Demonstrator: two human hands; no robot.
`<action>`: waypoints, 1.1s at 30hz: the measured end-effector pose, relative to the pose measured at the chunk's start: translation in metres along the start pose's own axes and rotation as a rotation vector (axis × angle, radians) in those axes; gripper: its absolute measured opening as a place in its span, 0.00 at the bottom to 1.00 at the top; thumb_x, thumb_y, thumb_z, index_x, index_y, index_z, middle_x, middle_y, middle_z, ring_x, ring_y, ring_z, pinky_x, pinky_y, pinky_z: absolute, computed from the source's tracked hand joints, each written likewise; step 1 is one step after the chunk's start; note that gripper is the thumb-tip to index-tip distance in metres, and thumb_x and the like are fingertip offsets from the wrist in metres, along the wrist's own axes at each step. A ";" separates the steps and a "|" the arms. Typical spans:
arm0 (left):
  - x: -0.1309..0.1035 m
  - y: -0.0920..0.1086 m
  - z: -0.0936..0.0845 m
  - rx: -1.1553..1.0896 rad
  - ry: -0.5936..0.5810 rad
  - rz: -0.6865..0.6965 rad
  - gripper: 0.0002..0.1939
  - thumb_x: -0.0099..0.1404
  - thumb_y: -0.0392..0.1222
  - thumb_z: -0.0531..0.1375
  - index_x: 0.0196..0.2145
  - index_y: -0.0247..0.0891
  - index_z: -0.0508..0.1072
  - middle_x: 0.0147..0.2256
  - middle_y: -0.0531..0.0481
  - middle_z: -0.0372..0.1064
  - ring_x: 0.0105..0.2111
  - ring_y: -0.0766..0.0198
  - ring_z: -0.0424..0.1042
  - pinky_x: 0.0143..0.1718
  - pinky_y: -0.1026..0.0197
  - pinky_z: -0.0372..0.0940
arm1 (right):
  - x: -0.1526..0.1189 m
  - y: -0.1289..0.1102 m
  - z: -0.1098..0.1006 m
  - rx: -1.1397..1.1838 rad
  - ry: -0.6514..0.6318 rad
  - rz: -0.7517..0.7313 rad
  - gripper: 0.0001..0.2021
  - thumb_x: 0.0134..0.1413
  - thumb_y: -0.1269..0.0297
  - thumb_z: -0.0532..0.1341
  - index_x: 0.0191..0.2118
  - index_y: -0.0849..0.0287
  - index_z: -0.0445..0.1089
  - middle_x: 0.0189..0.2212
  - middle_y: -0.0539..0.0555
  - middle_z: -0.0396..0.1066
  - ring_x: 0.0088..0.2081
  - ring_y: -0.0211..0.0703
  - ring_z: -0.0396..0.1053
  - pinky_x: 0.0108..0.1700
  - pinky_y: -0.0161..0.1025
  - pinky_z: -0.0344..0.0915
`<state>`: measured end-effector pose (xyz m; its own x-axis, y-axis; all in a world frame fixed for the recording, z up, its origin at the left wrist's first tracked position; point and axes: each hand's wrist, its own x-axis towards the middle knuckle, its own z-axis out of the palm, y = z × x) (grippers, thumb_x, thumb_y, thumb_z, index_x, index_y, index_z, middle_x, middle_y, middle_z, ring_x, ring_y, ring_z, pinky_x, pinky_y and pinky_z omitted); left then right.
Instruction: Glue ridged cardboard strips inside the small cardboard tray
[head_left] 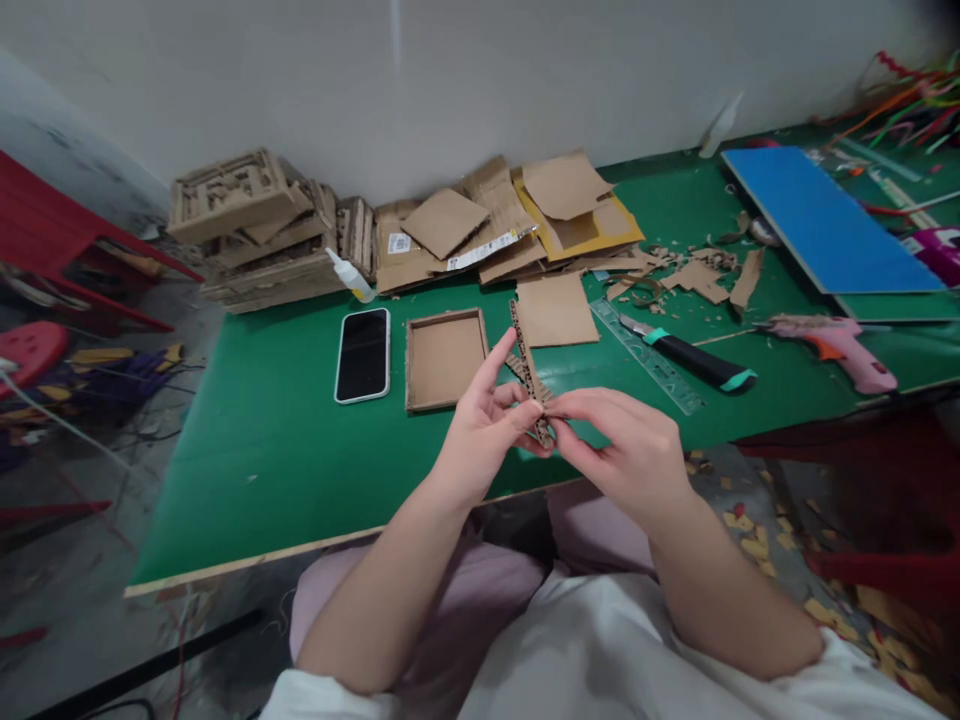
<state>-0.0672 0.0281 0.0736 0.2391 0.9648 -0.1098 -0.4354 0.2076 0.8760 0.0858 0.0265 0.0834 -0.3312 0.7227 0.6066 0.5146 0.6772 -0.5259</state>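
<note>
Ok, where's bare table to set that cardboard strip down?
Bare green table lies left of the phone to the table's left edge, plus the near strip in front of the cardboard tray. The back is crowded with cardboard sheets; right holds the ruler, knife and glue gun.

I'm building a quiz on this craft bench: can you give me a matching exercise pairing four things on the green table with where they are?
Things:
1. narrow corrugated cardboard strip
2. black smartphone
3. pink glue gun
4. shallow square cardboard tray

Places:
A. lying flat, left of the tray
B. at the table's right edge, below the blue board
C. pinched between left hand and right hand
D. between the phone and the strip

Pairs: 1-C, 2-A, 3-B, 4-D
</note>
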 end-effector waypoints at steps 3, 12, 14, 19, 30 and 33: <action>0.000 0.000 0.000 -0.017 -0.003 -0.016 0.39 0.57 0.38 0.63 0.61 0.51 0.47 0.25 0.58 0.63 0.19 0.73 0.65 0.21 0.69 0.67 | 0.001 0.000 0.004 -0.003 0.032 0.005 0.05 0.50 0.76 0.58 0.31 0.60 0.67 0.28 0.53 0.72 0.32 0.37 0.70 0.36 0.34 0.67; 0.001 0.001 -0.004 -0.089 -0.088 -0.100 0.38 0.58 0.40 0.62 0.61 0.49 0.48 0.24 0.58 0.63 0.20 0.71 0.68 0.20 0.69 0.67 | 0.002 -0.002 0.003 0.104 0.016 0.112 0.04 0.49 0.75 0.57 0.29 0.59 0.64 0.25 0.51 0.70 0.28 0.35 0.67 0.31 0.33 0.65; 0.000 0.002 -0.004 -0.092 -0.096 -0.098 0.38 0.58 0.41 0.62 0.61 0.50 0.48 0.24 0.58 0.62 0.20 0.71 0.68 0.20 0.69 0.67 | 0.001 -0.002 0.002 0.127 0.008 0.098 0.04 0.50 0.75 0.58 0.30 0.59 0.66 0.27 0.51 0.70 0.30 0.36 0.68 0.33 0.33 0.66; 0.000 0.002 -0.003 -0.048 -0.078 -0.068 0.39 0.57 0.41 0.62 0.61 0.51 0.47 0.24 0.58 0.62 0.19 0.71 0.67 0.20 0.68 0.66 | 0.000 0.000 0.000 0.114 0.010 0.015 0.08 0.50 0.75 0.59 0.37 0.59 0.69 0.32 0.53 0.72 0.36 0.36 0.69 0.41 0.34 0.67; -0.004 0.007 -0.005 -0.005 -0.178 -0.065 0.43 0.55 0.35 0.64 0.61 0.57 0.45 0.31 0.54 0.66 0.24 0.70 0.69 0.27 0.66 0.68 | 0.000 -0.004 -0.004 0.185 0.016 0.041 0.06 0.51 0.76 0.58 0.34 0.61 0.67 0.30 0.52 0.71 0.34 0.35 0.68 0.38 0.33 0.66; -0.005 0.005 -0.008 -0.009 -0.194 -0.055 0.43 0.54 0.36 0.65 0.60 0.56 0.47 0.33 0.53 0.67 0.26 0.68 0.71 0.27 0.65 0.70 | 0.001 -0.005 -0.005 0.236 -0.004 0.108 0.04 0.52 0.74 0.57 0.33 0.59 0.66 0.29 0.50 0.71 0.33 0.34 0.68 0.36 0.31 0.66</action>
<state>-0.0772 0.0258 0.0751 0.4249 0.9029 -0.0644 -0.4242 0.2615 0.8670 0.0868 0.0235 0.0900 -0.2873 0.7931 0.5371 0.3487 0.6088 -0.7126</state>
